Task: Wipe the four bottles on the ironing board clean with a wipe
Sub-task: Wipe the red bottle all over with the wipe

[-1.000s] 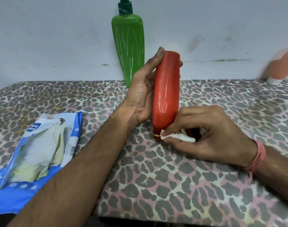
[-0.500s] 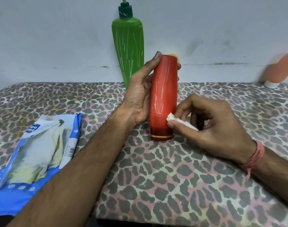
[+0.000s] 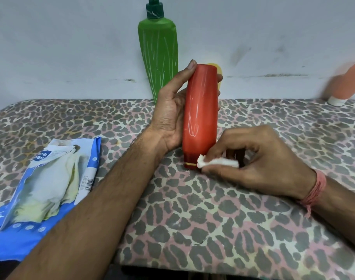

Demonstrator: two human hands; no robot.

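Left hand [image 3: 170, 116] wraps the upright red bottle [image 3: 200, 116] on the ironing board [image 3: 192, 219]. Right hand [image 3: 251, 162] pinches a folded white wipe [image 3: 215, 163] against the bottle's base.

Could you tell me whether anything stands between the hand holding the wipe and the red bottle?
Nothing visible does. The right hand pinches the wipe directly against the red bottle near its base, while the left hand holds the bottle upright from the other side.
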